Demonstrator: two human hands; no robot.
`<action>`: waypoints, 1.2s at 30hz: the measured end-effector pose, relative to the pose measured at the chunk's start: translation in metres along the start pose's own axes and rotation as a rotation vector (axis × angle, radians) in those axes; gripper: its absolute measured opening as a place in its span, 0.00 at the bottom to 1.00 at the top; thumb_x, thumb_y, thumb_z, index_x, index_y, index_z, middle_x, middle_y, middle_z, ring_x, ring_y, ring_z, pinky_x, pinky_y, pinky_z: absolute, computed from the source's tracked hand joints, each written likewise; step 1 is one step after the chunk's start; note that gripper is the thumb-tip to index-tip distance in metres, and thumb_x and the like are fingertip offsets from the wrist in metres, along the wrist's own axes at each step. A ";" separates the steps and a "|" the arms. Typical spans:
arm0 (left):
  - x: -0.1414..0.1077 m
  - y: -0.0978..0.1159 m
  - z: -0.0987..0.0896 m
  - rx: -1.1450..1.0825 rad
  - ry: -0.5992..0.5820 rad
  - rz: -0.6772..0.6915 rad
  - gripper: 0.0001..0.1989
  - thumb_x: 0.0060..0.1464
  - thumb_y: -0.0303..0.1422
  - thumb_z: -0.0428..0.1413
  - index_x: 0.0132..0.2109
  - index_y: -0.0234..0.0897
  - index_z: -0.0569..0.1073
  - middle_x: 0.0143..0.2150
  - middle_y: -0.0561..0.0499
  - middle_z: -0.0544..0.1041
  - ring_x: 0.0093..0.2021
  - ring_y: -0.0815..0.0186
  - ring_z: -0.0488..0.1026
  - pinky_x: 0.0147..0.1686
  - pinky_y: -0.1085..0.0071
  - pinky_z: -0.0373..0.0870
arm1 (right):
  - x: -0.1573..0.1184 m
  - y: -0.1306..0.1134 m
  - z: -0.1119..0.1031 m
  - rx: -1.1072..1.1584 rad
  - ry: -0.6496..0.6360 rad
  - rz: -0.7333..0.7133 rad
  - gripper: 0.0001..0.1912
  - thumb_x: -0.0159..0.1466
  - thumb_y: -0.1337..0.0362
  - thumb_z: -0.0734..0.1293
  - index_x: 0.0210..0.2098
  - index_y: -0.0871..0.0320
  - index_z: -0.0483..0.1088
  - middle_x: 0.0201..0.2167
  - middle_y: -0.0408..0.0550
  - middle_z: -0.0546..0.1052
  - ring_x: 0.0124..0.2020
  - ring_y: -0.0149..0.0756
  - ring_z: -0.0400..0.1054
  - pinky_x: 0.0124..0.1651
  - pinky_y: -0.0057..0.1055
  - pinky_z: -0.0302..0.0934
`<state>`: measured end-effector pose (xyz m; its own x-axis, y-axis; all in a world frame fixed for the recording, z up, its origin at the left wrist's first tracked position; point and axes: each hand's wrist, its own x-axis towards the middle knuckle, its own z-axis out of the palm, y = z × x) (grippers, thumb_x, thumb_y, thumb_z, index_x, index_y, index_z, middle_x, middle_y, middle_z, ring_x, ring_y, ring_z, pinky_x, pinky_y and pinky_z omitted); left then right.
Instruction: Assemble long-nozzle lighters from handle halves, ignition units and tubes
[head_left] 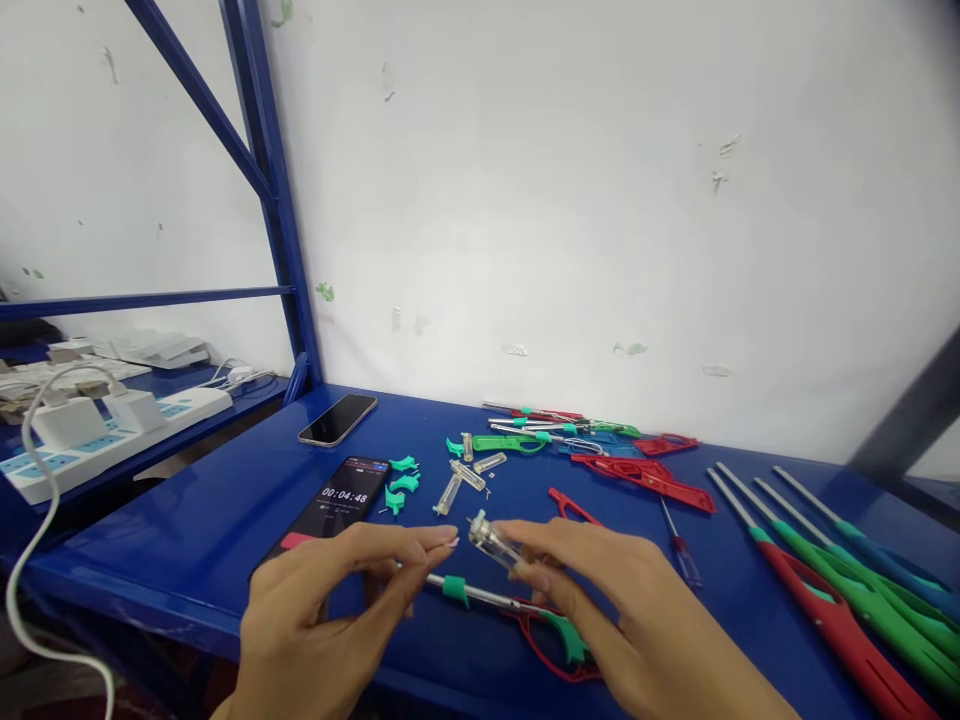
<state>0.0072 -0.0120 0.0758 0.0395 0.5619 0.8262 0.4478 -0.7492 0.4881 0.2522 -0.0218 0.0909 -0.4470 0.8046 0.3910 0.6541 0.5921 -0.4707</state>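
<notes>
My right hand [611, 590] pinches a clear lighter fuel tank [495, 544], its valve end pointing left. Facing it a short gap away, my left hand [322, 605] has thumb and forefinger pressed together. Something tiny and whitish shows at those fingertips, too small to name. Below and between the hands lies a partly assembled lighter [480, 594] with a metal tube, a teal piece and a red handle frame, partly covered by my hands. Beyond them, several more clear tanks [448, 495] rest on the blue table, beside teal triggers [405, 483].
A phone running a timer [341, 505] lies left, another phone [337, 419] behind it. Red handle shells [652, 478] and lighter parts lie toward the wall. Right are a screwdriver [682, 560] and several long lighters [832, 610]. A power strip [120, 440] stands far left.
</notes>
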 end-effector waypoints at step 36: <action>-0.008 -0.002 0.001 0.184 0.114 0.063 0.07 0.59 0.27 0.66 0.39 0.47 0.82 0.34 0.60 0.88 0.28 0.67 0.85 0.25 0.77 0.80 | -0.002 -0.008 -0.004 0.049 0.000 0.068 0.16 0.77 0.56 0.62 0.60 0.37 0.76 0.55 0.37 0.83 0.57 0.41 0.78 0.61 0.36 0.70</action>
<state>0.0072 -0.0141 0.0681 -0.0242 0.4646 0.8852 0.6032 -0.6993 0.3836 0.2506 -0.0283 0.0968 -0.4021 0.8432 0.3570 0.6526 0.5373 -0.5342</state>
